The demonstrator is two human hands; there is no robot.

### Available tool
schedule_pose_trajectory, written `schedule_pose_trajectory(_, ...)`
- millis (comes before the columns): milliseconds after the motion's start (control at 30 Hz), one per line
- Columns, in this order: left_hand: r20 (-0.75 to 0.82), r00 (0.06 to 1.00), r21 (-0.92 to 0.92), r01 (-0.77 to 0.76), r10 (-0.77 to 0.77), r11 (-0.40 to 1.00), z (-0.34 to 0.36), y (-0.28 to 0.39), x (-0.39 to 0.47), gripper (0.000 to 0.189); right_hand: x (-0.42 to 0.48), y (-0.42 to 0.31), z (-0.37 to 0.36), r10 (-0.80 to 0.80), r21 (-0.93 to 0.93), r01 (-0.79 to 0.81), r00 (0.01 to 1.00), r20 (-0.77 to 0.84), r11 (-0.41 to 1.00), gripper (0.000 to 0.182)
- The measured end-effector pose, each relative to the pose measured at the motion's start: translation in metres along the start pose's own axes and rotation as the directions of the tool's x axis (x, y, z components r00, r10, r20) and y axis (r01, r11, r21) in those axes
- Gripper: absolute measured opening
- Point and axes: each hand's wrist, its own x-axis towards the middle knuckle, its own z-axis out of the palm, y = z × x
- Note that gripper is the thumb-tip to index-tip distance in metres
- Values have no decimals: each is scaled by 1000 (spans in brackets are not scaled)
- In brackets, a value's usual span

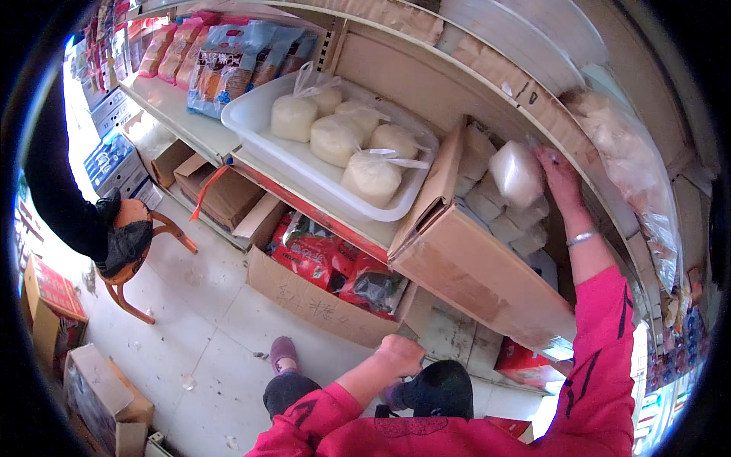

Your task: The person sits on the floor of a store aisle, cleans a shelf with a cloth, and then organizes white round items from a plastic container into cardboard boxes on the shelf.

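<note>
My right hand [558, 176] reaches into an open cardboard box [485, 280] on the shelf. Its fingers grip the gathered top of a clear plastic bag of white contents [517, 174]. Below that bag, several similar bags [485, 197] lie packed in the box, looking greyer in the shade. My left hand [401, 355] is curled into a fist above my knee, and nothing shows in it. Left of the box, a white plastic tub [251, 128] holds several knotted clear bags of a pale, cream-coloured content [372, 178].
A shelf board [605, 200] curves close above my right arm. Blue packets [220, 74] stand beyond the tub. Below are a carton of red packets [320, 308] and a brown carton [220, 188]. At left, another person's shoe [128, 240] rests on a wooden stool [171, 228].
</note>
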Motion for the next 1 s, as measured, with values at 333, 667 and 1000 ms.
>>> schedule_pose_trajectory(333,66,997,55,24,-28,998,1,3,2,33,-52,-55,-59,162,435,-262,953,255,862,24)
schedule_pose_trajectory(667,-9,999,53,-30,31,998,11,-2,7,33,-65,-63,-71,-4,461,-165,939,343,872,14)
schedule_pose_trajectory(1000,-44,996,45,-75,77,996,10,0,9,32,-54,-82,-57,-59,557,-102,963,263,824,21)
